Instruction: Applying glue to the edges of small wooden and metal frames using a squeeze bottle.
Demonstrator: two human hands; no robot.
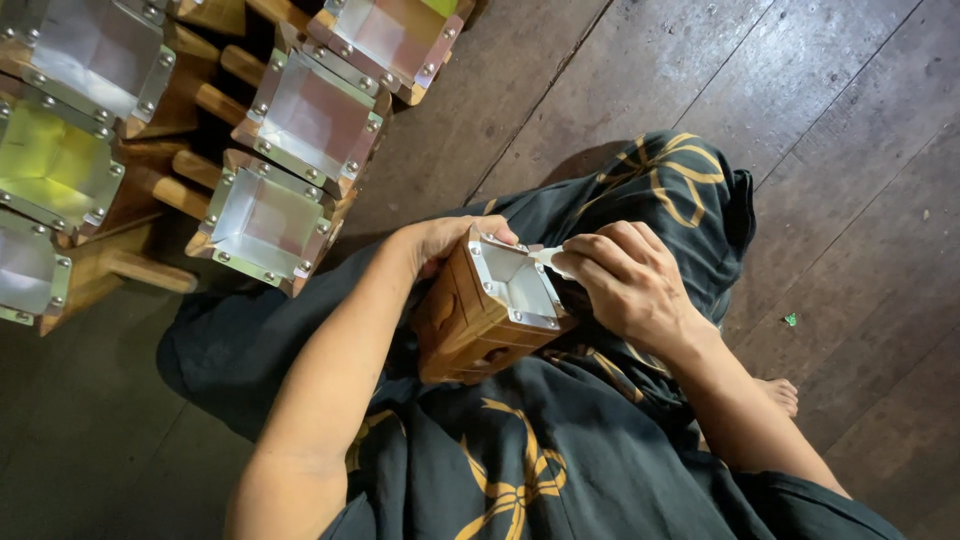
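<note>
Gripping square wooden mould (470, 320) in left hand (440, 243), right hand (625, 280) pinching white strip (548, 258)

A cluster of square wooden moulds with riveted sheet-metal linings (270, 220) is seen at the upper left, laid side by side with round wooden pegs (180, 195) jutting between them. One mould with a yellow-green sheen (50, 160) is found at the far left. Dark worn wooden floorboards (850, 130) are spread beneath, and a tiny green speck (790, 320) is seen on them at the right
</note>
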